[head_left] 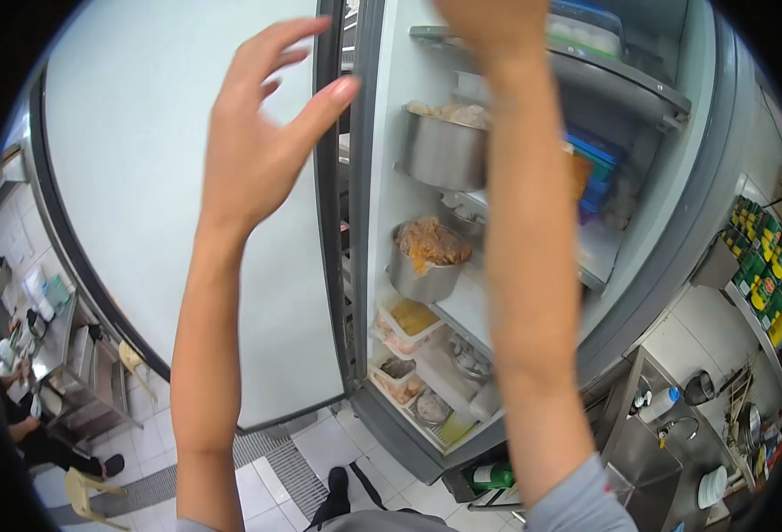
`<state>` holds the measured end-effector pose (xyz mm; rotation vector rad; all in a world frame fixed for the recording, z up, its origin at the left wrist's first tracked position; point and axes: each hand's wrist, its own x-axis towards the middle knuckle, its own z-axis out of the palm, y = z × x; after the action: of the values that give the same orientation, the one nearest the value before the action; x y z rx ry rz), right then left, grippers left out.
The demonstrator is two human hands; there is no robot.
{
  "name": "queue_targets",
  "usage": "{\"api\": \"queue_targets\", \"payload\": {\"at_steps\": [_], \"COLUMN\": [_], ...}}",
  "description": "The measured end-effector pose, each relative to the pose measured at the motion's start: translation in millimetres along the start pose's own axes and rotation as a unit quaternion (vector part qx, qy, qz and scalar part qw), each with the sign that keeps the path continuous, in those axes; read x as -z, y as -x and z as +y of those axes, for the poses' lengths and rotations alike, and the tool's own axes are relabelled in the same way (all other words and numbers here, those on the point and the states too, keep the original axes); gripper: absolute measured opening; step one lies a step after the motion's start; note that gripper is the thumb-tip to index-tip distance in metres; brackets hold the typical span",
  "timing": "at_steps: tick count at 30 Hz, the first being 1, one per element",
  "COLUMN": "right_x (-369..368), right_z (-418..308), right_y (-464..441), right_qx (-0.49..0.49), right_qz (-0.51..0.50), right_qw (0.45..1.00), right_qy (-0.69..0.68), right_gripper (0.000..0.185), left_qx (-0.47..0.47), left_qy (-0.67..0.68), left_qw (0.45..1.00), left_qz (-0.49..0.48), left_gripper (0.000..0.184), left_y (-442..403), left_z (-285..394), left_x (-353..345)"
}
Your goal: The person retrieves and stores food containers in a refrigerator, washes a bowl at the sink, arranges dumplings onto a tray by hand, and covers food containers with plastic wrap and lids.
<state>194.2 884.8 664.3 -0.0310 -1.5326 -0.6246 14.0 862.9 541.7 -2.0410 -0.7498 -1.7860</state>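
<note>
My left hand (pixel 254 133) is raised in front of the open refrigerator door (pixel 134 186), with its fingers apart and nothing in them. Up at the top edge, my right hand (pixel 502 31) reaches to the upper shelf (pixel 604 71); it is blurred and its fingers are out of frame. A clear container with a blue rim (pixel 586 31) is beside it. Below stand a large metal pot (pixel 444 146) of food in plastic and a smaller metal pot (pixel 426 270) heaped with brownish food (pixel 431 241). My right forearm hides part of the shelves.
Lower shelves hold a white tub of yellow food (pixel 411 317) and several other containers. Blue containers (pixel 593 168) sit behind my right forearm. To the right are a metal sink (pixel 648 452) and green-yellow cartons (pixel 763 257). Far left, a person (pixel 32 430) is near a plastic stool (pixel 89 492).
</note>
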Motion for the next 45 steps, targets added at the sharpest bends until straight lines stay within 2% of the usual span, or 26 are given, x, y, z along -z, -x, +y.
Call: {"api": "queue_targets", "payload": {"at_steps": [3, 4, 6, 7, 8, 9, 10, 13, 15, 17, 18, 19, 21, 23, 29, 31, 32, 33, 34, 35, 38, 41, 43, 45], "right_x": [-3.1, -4.3, 15.4, 30.1, 41.1, 61.3, 77.4, 140.1, 163.9, 173.8, 169.7, 161.5, 141.3, 112.2, 37.8, 20.7, 11.8, 7.4, 4.2, 0.3, -11.0, -22.0, -24.3, -24.8], "right_z": [-58.0, -79.2, -133.9, -161.0, -186.9, -212.6, -239.1, -287.2, -294.8, -303.7, -305.9, -307.9, -313.1, -322.4, -345.5, -359.3, -366.9, -374.7, -382.9, -395.1, -427.9, -453.8, -471.6, -485.2], "right_y": [106.3, 143.2, 221.7, 261.2, 308.3, 339.3, 382.3, 443.9, 452.7, 462.7, 469.1, 477.9, 495.3, 499.3, 466.0, 472.9, 471.3, 468.5, 468.9, 474.8, 484.1, 473.3, 458.6, 440.4], "right_qx": [-0.148, -0.159, -0.274, -0.395, -0.455, -0.562, -0.641, -0.662, -0.673, -0.696, -0.693, -0.695, -0.698, -0.687, -0.573, -0.532, -0.496, -0.509, -0.523, -0.491, -0.467, -0.391, -0.298, -0.267], "right_qz": [-0.023, 0.005, -0.080, -0.154, -0.191, -0.253, -0.266, -0.367, -0.395, -0.393, -0.385, -0.384, -0.411, -0.420, -0.509, -0.517, -0.531, -0.539, -0.551, -0.565, -0.577, -0.585, -0.595, -0.595], "right_qw": [0.985, 0.979, 0.942, 0.877, 0.837, 0.745, 0.666, 0.600, 0.570, 0.545, 0.559, 0.555, 0.532, 0.532, 0.499, 0.506, 0.491, 0.469, 0.445, 0.425, 0.394, 0.396, 0.425, 0.418], "right_qy": [-0.085, -0.123, -0.176, -0.225, -0.236, -0.255, -0.276, -0.259, -0.257, -0.252, -0.242, -0.247, -0.245, -0.260, -0.404, -0.440, -0.480, -0.480, -0.475, -0.509, -0.542, -0.589, -0.614, -0.632], "right_gripper": [0.055, 0.040, 0.039, 0.044, 0.046, 0.048, 0.049, 0.050, 0.051, 0.052, 0.051, 0.051, 0.049, 0.048, 0.047, 0.046, 0.046, 0.046, 0.045, 0.045, 0.045, 0.046, 0.046, 0.046], "left_qx": [0.081, 0.114, 0.173, 0.198, 0.228, 0.261, 0.299, 0.366, 0.471, 0.545, 0.544, 0.577, 0.579, 0.573, 0.581, 0.586, 0.612, 0.625, 0.638, 0.648, 0.682, 0.705, 0.726, 0.721], "left_qy": [-0.019, -0.033, -0.058, -0.070, -0.074, -0.080, -0.082, -0.085, -0.054, 0.027, 0.027, 0.035, 0.049, 0.044, -0.005, -0.049, -0.060, -0.104, -0.090, -0.072, -0.110, -0.139, -0.136, -0.164], "left_qw": [0.996, 0.993, 0.983, 0.977, 0.969, 0.960, 0.947, 0.913, 0.866, 0.830, 0.830, 0.809, 0.803, 0.807, 0.802, 0.797, 0.780, 0.769, 0.763, 0.758, 0.723, 0.692, 0.658, 0.651], "left_qz": [0.014, -0.004, -0.034, -0.044, -0.054, -0.065, -0.082, -0.159, -0.158, -0.117, -0.123, -0.111, -0.131, -0.133, -0.140, -0.135, -0.120, -0.080, -0.055, -0.035, 0.019, 0.066, 0.147, 0.173], "left_gripper": [0.054, 0.057, 0.061, 0.062, 0.062, 0.062, 0.062, 0.062, 0.063, 0.056, 0.057, 0.054, 0.049, 0.046, 0.046, 0.045, 0.043, 0.043, 0.043, 0.042, 0.043, 0.044, 0.045, 0.044], "left_y": [50.2, 68.7, 107.9, 128.3, 149.7, 173.5, 197.8, 270.3, 314.0, 340.2, 354.1, 363.1, 370.0, 377.1, 390.4, 395.4, 392.2, 393.5, 398.2, 404.2, 410.7, 420.6, 424.4, 428.8], "left_z": [27.6, 35.7, 49.2, 54.3, 59.5, 65.8, 72.5, 85.5, 101.5, 122.3, 128.2, 134.0, 145.6, 155.7, 190.1, 205.9, 215.8, 225.8, 236.0, 251.0, 298.9, 346.1, 378.1, 397.6], "left_x": [23.6, 33.8, 58.1, 69.8, 81.4, 93.4, 105.5, 136.9, 147.1, 148.0, 150.1, 150.1, 149.5, 148.5, 165.3, 178.2, 183.5, 188.0, 190.1, 192.7, 192.0, 189.4, 188.7, 192.1]}}
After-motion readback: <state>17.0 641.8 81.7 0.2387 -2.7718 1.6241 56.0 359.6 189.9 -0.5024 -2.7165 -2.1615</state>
